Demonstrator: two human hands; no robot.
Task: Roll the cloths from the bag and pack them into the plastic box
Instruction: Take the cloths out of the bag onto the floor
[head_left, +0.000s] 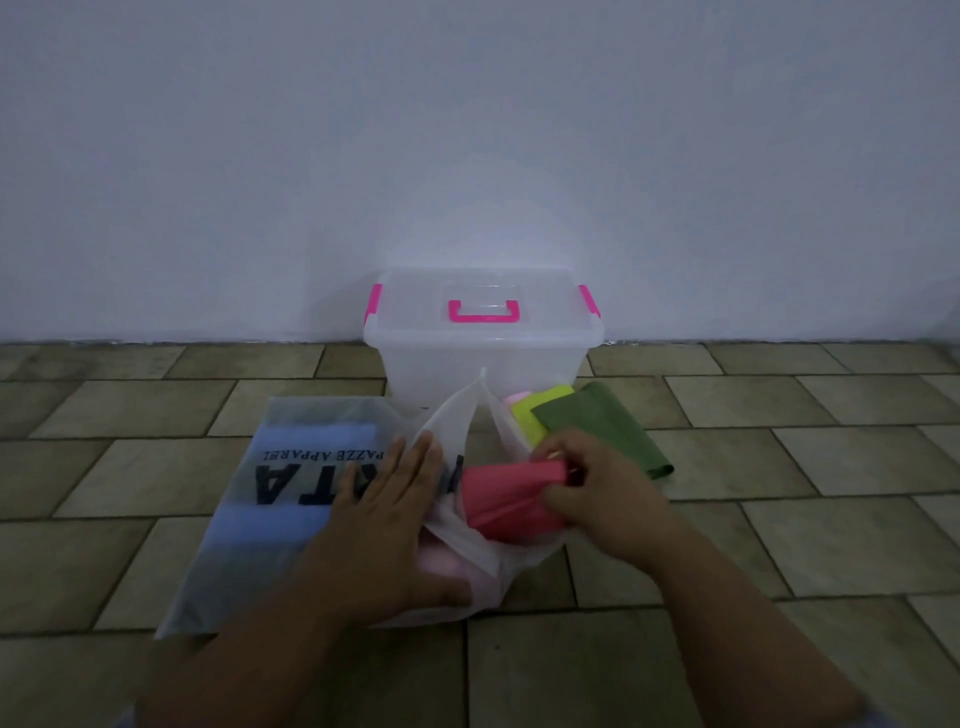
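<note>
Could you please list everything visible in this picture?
plastic box: 1, clear with pink handle and latches, lid on, against the wall
bag: 1, frosted with black lettering, on the floor before the box
blue cloth: 1, blue, inside the bag, left part
pinkish cloth: 1, pale pink, seen through the bag by the left thumb
red cloth: 1, red, at the bag's mouth
dark green cloth: 1, dark green, floor right of the bag
yellow-green cloth: 1, yellow-green, partly under the dark green one
pale pink cloth: 1, pale pink, behind the yellow-green one
floor: 1, olive-brown tiles
wall: 1, pale grey, behind box
left hand: 1, flat on the bag
right hand: 1, gripping the red cloth
</note>
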